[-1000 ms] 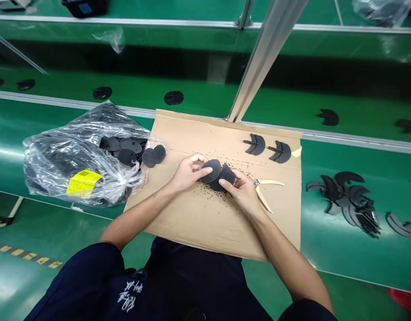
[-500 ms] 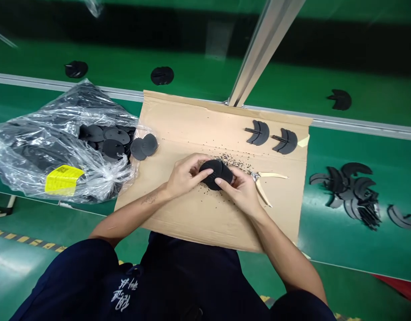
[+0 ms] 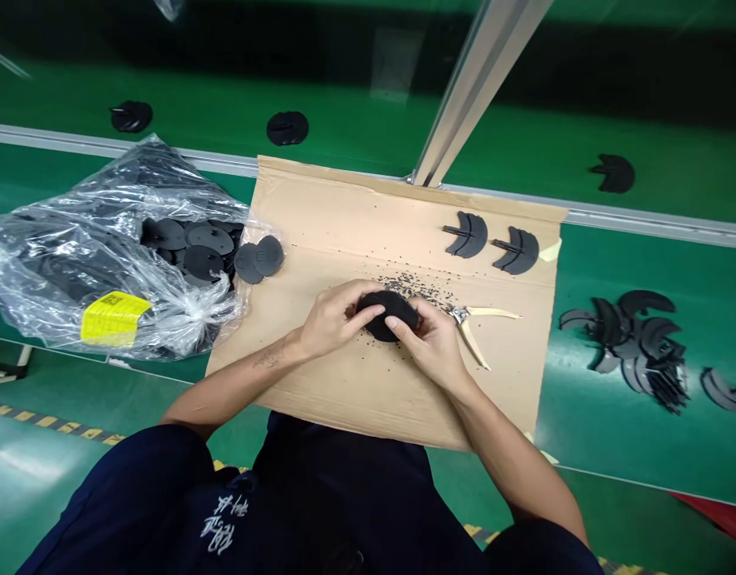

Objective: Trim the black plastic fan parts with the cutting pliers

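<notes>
Over the cardboard sheet [image 3: 350,407], my left hand [image 3: 335,323] grips the left side of a round black plastic part [image 3: 387,313], its thumb lying across the top. The fingers of my right hand [image 3: 435,339] close on the right side of the same part, with that thumb near its middle. My fingers hide the underside and edges. Small black scraps [image 3: 409,283] are scattered around and behind it. Just right of my right hand lie nippers [image 3: 492,312] with cream handles, spread apart. Two curved black pieces with stems [image 3: 472,234] rest farther back on the cardboard.
At left, a clear plastic bag [image 3: 74,247] with a yellow label holds many black discs [image 3: 207,238]; two discs [image 3: 267,254] lie at its mouth. Curved black pieces [image 3: 643,339] are heaped at right. Beyond a metal rail and post [image 3: 469,96], black parts [image 3: 287,128] sit on a green surface.
The two overlapping black pieces in my hands now look lined up as one round shape. Both hands stay in nearly the same place, and the view has shifted slightly.
</notes>
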The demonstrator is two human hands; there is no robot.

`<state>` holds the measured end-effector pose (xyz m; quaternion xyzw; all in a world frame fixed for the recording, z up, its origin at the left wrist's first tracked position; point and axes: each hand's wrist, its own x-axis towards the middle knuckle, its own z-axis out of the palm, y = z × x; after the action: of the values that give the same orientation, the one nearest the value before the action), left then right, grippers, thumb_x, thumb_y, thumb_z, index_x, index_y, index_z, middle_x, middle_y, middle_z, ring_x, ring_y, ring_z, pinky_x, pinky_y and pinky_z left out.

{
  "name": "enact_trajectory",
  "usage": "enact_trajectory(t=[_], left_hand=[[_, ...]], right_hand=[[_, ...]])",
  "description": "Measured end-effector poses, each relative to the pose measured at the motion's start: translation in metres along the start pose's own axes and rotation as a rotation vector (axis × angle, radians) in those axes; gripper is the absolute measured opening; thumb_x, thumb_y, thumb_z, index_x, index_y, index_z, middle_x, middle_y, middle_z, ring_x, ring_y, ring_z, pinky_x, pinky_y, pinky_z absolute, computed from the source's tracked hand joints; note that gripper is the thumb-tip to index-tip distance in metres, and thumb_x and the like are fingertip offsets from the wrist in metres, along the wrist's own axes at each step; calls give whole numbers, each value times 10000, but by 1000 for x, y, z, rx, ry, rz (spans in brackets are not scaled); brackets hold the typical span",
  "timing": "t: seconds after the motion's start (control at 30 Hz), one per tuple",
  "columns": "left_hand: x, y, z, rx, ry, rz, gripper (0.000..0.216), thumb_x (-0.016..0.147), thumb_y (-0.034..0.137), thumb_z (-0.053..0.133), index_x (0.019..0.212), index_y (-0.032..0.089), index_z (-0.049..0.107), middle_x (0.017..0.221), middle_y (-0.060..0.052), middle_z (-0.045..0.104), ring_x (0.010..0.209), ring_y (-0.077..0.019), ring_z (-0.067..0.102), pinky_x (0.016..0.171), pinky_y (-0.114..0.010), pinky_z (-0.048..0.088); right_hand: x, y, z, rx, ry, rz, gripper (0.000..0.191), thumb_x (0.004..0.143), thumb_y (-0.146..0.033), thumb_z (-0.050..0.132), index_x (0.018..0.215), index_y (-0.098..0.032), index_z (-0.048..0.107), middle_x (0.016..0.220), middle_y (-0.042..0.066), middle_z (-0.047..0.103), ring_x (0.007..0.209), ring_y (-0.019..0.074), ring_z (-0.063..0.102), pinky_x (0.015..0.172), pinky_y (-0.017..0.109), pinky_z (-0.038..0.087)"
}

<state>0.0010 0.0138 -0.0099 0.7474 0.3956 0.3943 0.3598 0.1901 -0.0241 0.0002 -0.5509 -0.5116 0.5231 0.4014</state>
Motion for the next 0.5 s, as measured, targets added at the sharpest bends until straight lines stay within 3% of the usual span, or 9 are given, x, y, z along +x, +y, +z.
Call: enact_trajectory(t=[0.13,0.5], left_hand=[[-1,3,1,68,29,143,171,966,259,635,1114,178,665,985,-57,770,902,-140,737,833,-236,595],[0,2,-1,104,31,259,196,971,232,632,1154,185,684,998,-59,780,912,-147,742,847,-267,622]], right_hand=[[-1,-1,0,-90,17,-47,432,861,-617,697,763,-220,556,669,-30,464,619,136,411,560,261,340],[-4,-3,-1,-158,3,-144,401,914,-518,678,724,-217,495,643,-47,428,576,112,373,545,253,317]])
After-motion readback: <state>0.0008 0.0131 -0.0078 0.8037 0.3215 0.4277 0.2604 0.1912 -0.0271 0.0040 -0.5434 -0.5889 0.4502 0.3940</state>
